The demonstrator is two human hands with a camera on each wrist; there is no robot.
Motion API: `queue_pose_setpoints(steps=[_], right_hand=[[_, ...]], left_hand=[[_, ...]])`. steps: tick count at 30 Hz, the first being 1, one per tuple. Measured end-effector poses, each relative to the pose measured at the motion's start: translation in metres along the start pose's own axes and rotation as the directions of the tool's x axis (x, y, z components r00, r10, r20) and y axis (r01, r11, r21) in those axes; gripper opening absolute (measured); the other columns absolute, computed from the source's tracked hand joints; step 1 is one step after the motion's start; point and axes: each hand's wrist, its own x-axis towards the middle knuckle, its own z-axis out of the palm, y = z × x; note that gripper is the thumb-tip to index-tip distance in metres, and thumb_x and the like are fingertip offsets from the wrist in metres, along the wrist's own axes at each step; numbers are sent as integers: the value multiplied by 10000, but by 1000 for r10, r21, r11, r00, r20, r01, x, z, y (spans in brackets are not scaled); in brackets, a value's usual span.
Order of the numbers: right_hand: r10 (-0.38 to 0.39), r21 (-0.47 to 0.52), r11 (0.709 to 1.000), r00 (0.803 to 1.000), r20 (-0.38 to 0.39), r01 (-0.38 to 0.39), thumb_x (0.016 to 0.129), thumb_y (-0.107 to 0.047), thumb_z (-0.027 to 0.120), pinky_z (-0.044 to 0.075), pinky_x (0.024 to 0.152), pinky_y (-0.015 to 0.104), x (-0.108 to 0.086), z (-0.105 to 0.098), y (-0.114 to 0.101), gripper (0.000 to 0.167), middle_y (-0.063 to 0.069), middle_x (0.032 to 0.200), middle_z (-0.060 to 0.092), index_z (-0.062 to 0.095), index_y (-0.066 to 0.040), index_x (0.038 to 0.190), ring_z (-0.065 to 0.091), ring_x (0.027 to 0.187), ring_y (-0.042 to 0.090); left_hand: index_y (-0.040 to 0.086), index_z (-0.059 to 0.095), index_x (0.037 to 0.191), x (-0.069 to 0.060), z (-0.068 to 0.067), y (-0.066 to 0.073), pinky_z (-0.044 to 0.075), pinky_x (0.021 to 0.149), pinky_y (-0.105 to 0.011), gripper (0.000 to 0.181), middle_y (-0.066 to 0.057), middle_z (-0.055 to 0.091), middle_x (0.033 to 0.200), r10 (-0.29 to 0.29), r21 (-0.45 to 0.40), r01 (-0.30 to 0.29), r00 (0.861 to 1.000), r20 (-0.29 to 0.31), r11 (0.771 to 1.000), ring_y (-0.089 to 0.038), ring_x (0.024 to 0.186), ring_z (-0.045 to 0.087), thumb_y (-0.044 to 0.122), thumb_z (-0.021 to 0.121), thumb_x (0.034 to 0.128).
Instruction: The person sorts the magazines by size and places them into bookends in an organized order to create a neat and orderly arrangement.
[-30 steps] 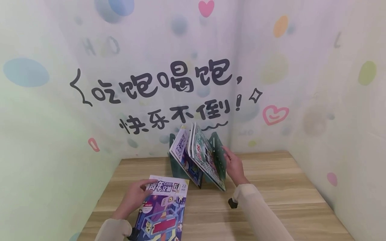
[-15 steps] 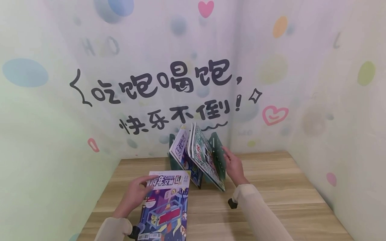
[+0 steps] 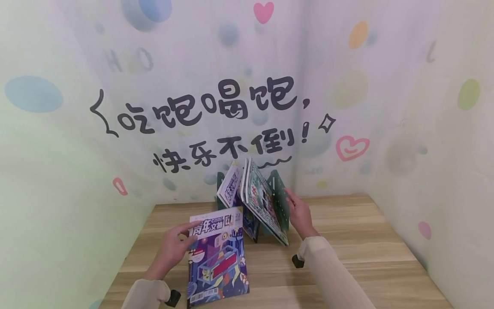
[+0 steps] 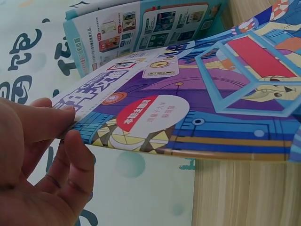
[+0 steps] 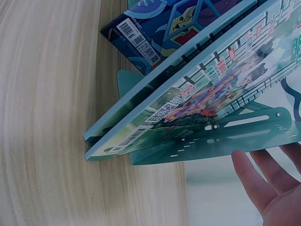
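Note:
In the head view my left hand (image 3: 173, 244) pinches the upper left edge of a purple-and-white magazine (image 3: 218, 262), which is tilted up with its cover toward me. Thumb and fingers meet at its edge in the left wrist view, where the magazine (image 4: 155, 108) bends slightly. My right hand (image 3: 301, 214) touches the right side plate of a dark green bookend (image 3: 281, 199) with nearly straight fingers (image 5: 251, 176). Green-covered magazines (image 3: 264, 199) lean inside the bookend, beside another purple-and-white magazine (image 3: 231, 189). The held magazine partly covers that one's lower part in the head view.
The bookend stands near the back edge of a wooden table (image 3: 347, 253). A pale wall (image 3: 185, 77) with dark lettering and coloured spots rises behind it, and further walls stand left and right.
My left hand has swung the held magazine's top up and its lower end rightward, so more of its cover shows. The right hand and the bookend have stayed in place.

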Motion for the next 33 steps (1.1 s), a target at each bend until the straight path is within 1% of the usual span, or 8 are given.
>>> queue_pose_setpoints(steps=[8, 11, 15, 18, 20, 25, 28, 33], right_hand=[[10, -9, 1000, 1000, 8, -10, 1035, -190, 476, 480, 762, 396, 1, -1, -1, 379, 96, 1405, 526, 532, -213, 1409, 597, 961, 274], [15, -12, 1000, 1000, 6, -15, 1036, -196, 473, 474, 734, 377, 0, -2, -1, 380, 97, 1401, 531, 529, -217, 1412, 586, 885, 260], [12, -10, 1000, 1000, 5, -12, 1035, -192, 476, 451, 663, 360, 0, -3, -1, 377, 105, 1383, 547, 537, -215, 1406, 511, 703, 252], [13, -7, 1000, 1000, 7, -13, 1033, -186, 480, 447, 654, 360, 0, -3, -1, 376, 107, 1380, 549, 540, -212, 1404, 484, 666, 253], [10, -13, 1000, 1000, 7, -10, 1033, -185, 482, 452, 680, 357, 1, -3, -1, 378, 108, 1383, 545, 537, -210, 1406, 516, 720, 236], [17, -13, 1000, 1000, 10, -16, 1034, -192, 480, 457, 694, 370, 2, -2, 0, 378, 107, 1387, 542, 536, -218, 1408, 538, 762, 257], [21, -12, 1000, 1000, 10, -21, 1036, -196, 477, 463, 709, 379, 2, -2, 0, 377, 106, 1389, 540, 536, -222, 1407, 563, 813, 270], [24, -3, 1000, 1000, 15, -24, 1037, -201, 473, 486, 779, 402, 1, -1, 0, 378, 103, 1403, 526, 532, -222, 1410, 590, 981, 281]], left_hand=[[182, 645, 1299, 1, 1, 3, 547, 700, -279, 397, -77, 637, 1038, 56, -4, -56, 997, -62, 998, -240, 919, 559, 85, 674, 915], [171, 642, 1302, 2, 2, 3, 554, 699, -264, 397, -84, 647, 1036, 69, -20, -71, 994, -82, 997, -238, 911, 567, 91, 675, 915], [163, 642, 1303, 2, 3, 4, 567, 685, -256, 399, -96, 655, 1036, 88, -47, -93, 991, -105, 995, -240, 902, 574, 85, 677, 913], [170, 642, 1302, 2, 4, 6, 575, 699, -268, 397, -99, 658, 1045, 93, -57, -100, 989, -117, 993, -240, 905, 579, 92, 678, 914], [178, 642, 1302, 2, 4, 7, 577, 721, -289, 395, -99, 660, 1055, 88, -58, -96, 988, -126, 994, -241, 912, 581, 102, 678, 915], [183, 644, 1300, 3, 6, 10, 581, 770, -341, 397, -106, 656, 1072, 69, -75, -81, 986, -155, 994, -245, 935, 574, 104, 682, 913], [179, 646, 1298, 3, 8, 11, 583, 768, -328, 393, -106, 653, 1076, 62, -93, -79, 984, -169, 993, -244, 939, 571, 102, 681, 914], [170, 650, 1289, 2, 10, 13, 580, 764, -295, 385, -100, 649, 1049, 73, -112, -96, 978, -197, 989, -234, 922, 574, 101, 684, 911]])
